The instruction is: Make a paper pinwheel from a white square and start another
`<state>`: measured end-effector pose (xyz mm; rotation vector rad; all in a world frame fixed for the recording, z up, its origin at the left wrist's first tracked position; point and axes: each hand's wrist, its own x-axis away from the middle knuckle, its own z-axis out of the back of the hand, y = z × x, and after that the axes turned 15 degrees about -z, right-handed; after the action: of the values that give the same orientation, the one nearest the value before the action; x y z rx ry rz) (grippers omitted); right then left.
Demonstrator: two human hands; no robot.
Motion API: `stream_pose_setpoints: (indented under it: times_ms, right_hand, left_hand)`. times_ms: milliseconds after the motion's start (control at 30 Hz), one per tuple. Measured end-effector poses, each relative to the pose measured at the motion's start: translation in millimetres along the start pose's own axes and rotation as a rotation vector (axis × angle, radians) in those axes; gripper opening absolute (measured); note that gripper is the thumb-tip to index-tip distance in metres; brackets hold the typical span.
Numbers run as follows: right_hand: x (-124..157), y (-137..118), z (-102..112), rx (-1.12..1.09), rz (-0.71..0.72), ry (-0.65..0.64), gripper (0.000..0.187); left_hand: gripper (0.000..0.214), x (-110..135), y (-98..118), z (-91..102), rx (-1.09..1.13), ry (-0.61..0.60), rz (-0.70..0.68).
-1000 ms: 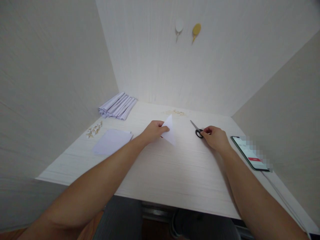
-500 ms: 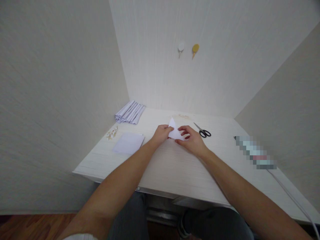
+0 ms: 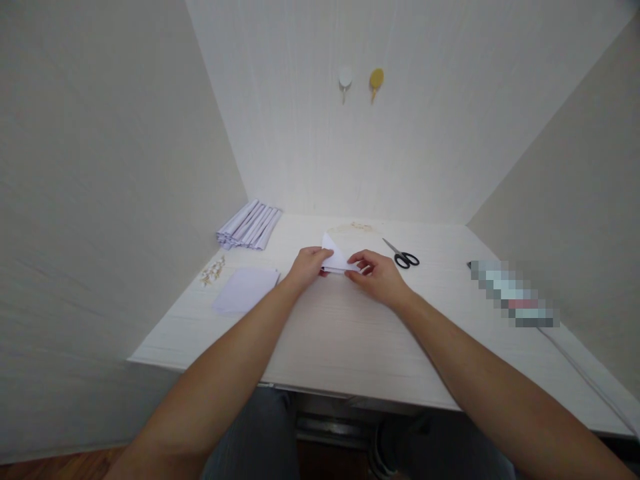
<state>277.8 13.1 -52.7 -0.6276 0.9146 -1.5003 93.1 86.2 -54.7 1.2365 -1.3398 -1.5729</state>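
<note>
left of the scissors (image 3: 406, 261), the left hand (image 3: 306, 265) pinches the folded paper (image 3: 336, 259) while the half-curled right hand (image 3: 379, 277) holds its scissors-side corner, whose layers, too small to tell apart, should align before creasing.

Yellow hook (image 3: 377, 78), white hook (image 3: 345, 77) (alongside), pale cable (image 3: 583, 375)

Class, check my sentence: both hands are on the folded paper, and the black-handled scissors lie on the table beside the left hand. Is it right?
Not quite: the head view shows the black-handled scissors on the table beside the right hand, not the left hand. Both hands are indeed on the folded paper.
</note>
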Motion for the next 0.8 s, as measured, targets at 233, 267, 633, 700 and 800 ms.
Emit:
stream_pose_setpoints:
  times_ms: [233, 267, 633, 700, 800]
  right_hand:
    - [0, 4, 9, -0.113, -0.034, 0.049, 0.016]
    - [-1, 5, 9, -0.144, -0.043, 0.055, 0.018]
    - [-7, 3, 7, -0.445, -0.179, -0.012, 0.028]
    - [-7, 3, 7, -0.484, -0.209, -0.012, 0.030]
    - [-9, 2, 8, -0.544, -0.260, -0.020, 0.031]
  left_hand:
    - [0.040, 2, 10, -4.3, 0.062, 0.036, -0.002]
    - [0.042, 3, 12, -4.8, 0.069, 0.049, -0.007]
    - [0.060, 0, 12, -0.7, 0.011, -0.008, -0.221]
    - [0.059, 2, 15, 0.9, 0.020, -0.014, -0.196]
    - [0.063, 2, 17, 3.8, 0.059, -0.039, -0.178]
